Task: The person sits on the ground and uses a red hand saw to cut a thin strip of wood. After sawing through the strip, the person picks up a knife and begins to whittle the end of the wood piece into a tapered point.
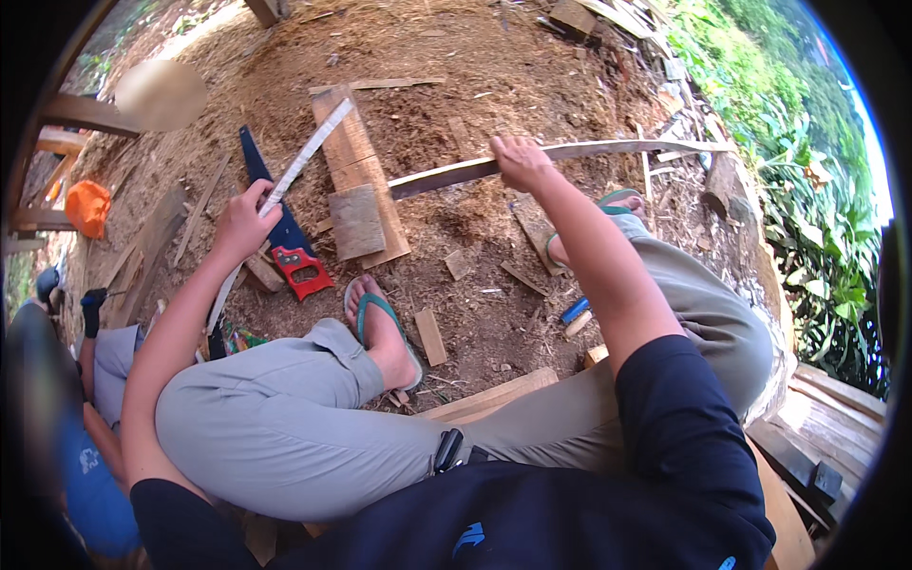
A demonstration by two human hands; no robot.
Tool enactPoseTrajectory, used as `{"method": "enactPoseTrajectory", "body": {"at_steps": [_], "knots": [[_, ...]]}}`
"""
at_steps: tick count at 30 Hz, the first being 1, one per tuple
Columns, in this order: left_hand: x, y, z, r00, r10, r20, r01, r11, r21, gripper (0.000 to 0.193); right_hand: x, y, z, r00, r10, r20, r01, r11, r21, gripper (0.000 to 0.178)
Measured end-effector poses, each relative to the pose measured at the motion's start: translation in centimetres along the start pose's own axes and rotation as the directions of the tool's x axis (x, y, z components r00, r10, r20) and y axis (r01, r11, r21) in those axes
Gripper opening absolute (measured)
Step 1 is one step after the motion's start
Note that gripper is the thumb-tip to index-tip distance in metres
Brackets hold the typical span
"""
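Observation:
My left hand is closed round a long, thin pale strip; its far end lies over a wooden plank on the ground. Whether the strip is wood or metal I cannot tell. Beside that hand lies a handsaw with a dark blade and red handle. My right hand grips a long, narrow wooden strip from above. The strip stretches from beside the plank far out to the right and bends slightly. A short weathered board rests on the plank's near end.
My sandalled feet stand among wood offcuts and sawdust. A blue-handled tool lies near my right leg. At the left sits another person in a blue shirt, near an orange object. Green plants border the right side.

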State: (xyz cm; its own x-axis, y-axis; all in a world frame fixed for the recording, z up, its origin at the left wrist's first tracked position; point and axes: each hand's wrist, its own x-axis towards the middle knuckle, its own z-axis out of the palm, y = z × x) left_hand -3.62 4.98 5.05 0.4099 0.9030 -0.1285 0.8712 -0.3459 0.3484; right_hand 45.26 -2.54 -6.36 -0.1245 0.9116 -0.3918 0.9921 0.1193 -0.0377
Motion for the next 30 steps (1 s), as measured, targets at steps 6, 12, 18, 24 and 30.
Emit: {"method": "enactPoseTrajectory", "body": {"at_steps": [6, 12, 18, 24, 30], "knots": [[-0.2, 0.9, 0.6, 1.000, -0.003, 0.025, 0.005, 0.997, -0.081, 0.023, 0.1, -0.8, 2.8, 1.000, 0.010, 0.005, -0.009, 0.995, -0.095, 0.031], [-0.2, 0.9, 0.7, 1.000, 0.007, 0.014, -0.006, 0.993, -0.116, 0.022, -0.7, 1.3, 3.5, 0.983, -0.182, -0.010, 0.178, 0.970, -0.164, 0.020], [-0.3, 0.6, 0.4, 1.000, -0.008, 0.008, 0.009, 0.992, -0.122, 0.024, -1.3, 1.0, 1.6, 0.969, -0.163, -0.188, 0.133, 0.978, -0.161, 0.018], [-0.5, 1.9, -0.5, 1.000, 0.006, 0.003, -0.005, 0.996, -0.091, 0.025, -3.3, 1.7, 0.2, 0.962, -0.162, -0.220, 0.170, 0.985, 0.019, 0.024], [-0.6, 1.5, -1.0, 1.000, -0.005, 0.002, 0.005, 0.998, -0.065, 0.025, -4.0, 7.2, 1.1, 0.988, -0.105, -0.117, 0.120, 0.984, 0.129, 0.023]]}}
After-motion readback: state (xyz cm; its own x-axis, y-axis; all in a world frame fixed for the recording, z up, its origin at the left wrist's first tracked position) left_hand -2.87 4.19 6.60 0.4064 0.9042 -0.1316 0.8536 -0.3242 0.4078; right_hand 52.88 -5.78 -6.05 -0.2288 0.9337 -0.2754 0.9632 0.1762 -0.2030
